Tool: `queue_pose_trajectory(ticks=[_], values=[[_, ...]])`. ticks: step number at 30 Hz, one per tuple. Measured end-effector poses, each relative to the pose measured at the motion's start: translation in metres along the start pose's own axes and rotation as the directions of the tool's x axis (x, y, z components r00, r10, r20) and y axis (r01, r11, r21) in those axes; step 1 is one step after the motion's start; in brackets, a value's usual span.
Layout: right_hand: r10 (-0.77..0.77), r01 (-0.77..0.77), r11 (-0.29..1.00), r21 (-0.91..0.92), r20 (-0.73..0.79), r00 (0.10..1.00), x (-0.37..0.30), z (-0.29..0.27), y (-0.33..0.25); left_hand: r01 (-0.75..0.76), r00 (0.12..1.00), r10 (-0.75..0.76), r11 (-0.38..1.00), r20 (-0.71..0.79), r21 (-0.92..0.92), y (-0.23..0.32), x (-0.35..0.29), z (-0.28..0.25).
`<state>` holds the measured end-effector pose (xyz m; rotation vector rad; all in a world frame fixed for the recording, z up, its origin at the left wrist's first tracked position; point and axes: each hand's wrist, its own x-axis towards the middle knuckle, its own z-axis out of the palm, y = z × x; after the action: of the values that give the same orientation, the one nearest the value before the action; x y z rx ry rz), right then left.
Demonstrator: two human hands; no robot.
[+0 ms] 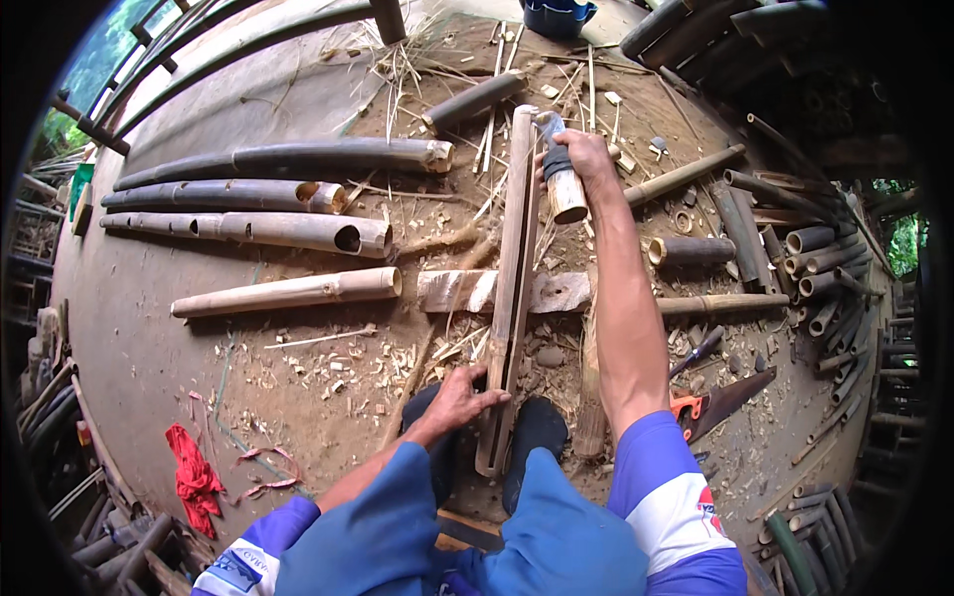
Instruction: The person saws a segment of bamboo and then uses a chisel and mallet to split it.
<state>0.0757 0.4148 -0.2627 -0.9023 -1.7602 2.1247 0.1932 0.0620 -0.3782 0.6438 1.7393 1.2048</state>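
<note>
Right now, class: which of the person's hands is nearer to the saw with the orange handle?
Left. The left hand rests on the split bamboo, level with the saw; the right hand is raised far beyond it.

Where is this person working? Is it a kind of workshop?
Probably an open-air bamboo workshop with a dirt floor. Cut bamboo poles lie about, shavings litter the ground, a handsaw lies nearby, and the left hand steadies a split bamboo piece.
</note>
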Motion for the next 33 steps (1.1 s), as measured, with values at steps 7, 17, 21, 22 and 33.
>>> queue_pose_trajectory(ticks=[7,17,21,22,33], values=[[-0.041,0.042,0.999,0.014,-0.061,0.997,-0.162,0.003,0.052,0.065,0.997,-0.061,0.995,0.055,-0.072,0.002,0.006,-0.002],[-0.272,0.252,0.667,-0.701,0.085,0.959,-0.338,0.017,0.148,0.0,0.994,0.012,0.994,-0.11,0.111,0.003,0.008,0.014],[-0.171,0.168,0.516,-0.84,0.092,0.981,-0.349,0.016,0.151,0.124,0.989,-0.115,0.987,-0.092,0.102,0.029,0.0,0.017],[-0.126,0.145,0.518,-0.843,0.093,0.988,-0.35,0.018,0.149,0.133,0.987,-0.121,0.984,-0.104,0.119,0.031,-0.001,0.016],[-0.081,0.102,0.651,-0.752,0.065,0.995,-0.324,0.04,0.13,0.094,0.984,-0.048,0.957,-0.17,0.276,0.032,-0.006,0.012]])
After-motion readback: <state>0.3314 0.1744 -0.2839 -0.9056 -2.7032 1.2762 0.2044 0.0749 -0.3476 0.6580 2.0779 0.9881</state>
